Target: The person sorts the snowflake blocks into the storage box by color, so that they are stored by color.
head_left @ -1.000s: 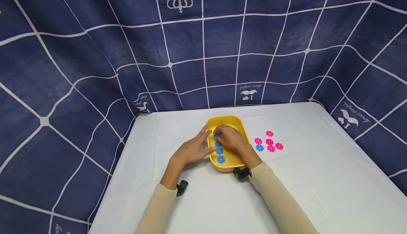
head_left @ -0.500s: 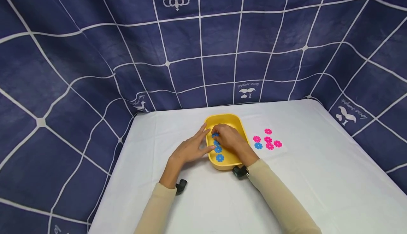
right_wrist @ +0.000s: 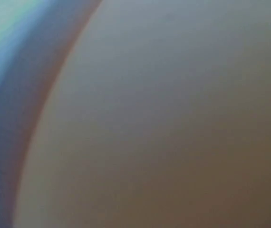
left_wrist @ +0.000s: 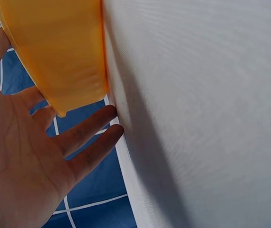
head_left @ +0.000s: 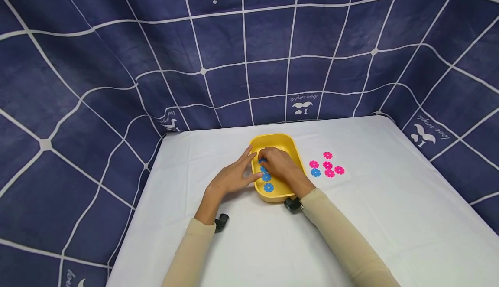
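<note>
A yellow tray (head_left: 277, 197) stands on the white table. Along its left inner side, several blue notched snowflake discs (head_left: 268, 187) lie in a row. My right hand (head_left: 281, 164) reaches inside with curled fingers and pinches the far blue snowflake disc (head_left: 262, 161), partly hidden by the fingertips. My left hand (head_left: 232, 177) rests against the left rim with its fingers spread and fairly straight. In the left wrist view its fingers (left_wrist: 85, 135) fan out beside the tray's outer wall (left_wrist: 62, 52). The right wrist view is blurred and filled by a pale surface.
Several pink snowflake discs (head_left: 328, 165) and one blue disc (head_left: 315, 172) lie on the table right of the tray. A navy curtain with white grid lines (head_left: 269, 79) hangs behind and on both sides. The white tablecloth (head_left: 397, 200) spreads around the tray.
The head view has shifted slightly, so the whole scene sits a little higher. Both hands stay nearly in place, the right one still at the far blue snowflake disc.
</note>
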Demonstrator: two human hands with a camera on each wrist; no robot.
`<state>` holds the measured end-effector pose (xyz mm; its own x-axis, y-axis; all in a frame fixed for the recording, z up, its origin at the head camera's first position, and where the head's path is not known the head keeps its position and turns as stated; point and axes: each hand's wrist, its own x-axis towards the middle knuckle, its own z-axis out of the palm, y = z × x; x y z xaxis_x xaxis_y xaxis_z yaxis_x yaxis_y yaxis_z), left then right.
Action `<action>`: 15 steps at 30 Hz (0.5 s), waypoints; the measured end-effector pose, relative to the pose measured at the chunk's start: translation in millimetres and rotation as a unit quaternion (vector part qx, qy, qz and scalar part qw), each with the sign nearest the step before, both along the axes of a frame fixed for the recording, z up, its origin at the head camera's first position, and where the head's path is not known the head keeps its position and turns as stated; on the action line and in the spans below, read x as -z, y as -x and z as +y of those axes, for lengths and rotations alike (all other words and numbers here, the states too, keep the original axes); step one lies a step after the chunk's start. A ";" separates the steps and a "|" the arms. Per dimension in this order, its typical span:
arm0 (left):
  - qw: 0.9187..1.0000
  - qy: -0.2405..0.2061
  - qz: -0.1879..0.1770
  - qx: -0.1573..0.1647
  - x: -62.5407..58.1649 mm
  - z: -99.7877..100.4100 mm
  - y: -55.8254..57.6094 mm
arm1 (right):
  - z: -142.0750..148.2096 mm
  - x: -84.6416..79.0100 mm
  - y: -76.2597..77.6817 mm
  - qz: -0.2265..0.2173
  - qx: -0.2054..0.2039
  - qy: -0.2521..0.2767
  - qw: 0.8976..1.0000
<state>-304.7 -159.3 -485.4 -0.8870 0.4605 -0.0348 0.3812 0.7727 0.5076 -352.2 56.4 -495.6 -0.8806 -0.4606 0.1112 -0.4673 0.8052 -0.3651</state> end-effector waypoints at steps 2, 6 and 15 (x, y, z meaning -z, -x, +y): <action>1.000 0.001 0.000 0.000 0.0 0.0 0.0 | 0.1 0.1 0.2 0.000 0.000 -0.001 1.000; 1.000 0.004 0.000 0.000 0.4 0.0 0.3 | 0.2 0.7 0.5 -0.002 0.003 0.002 1.000; 1.000 0.001 -0.002 -0.001 -0.3 0.0 -0.9 | 0.9 1.1 -0.4 -0.005 0.012 0.010 1.000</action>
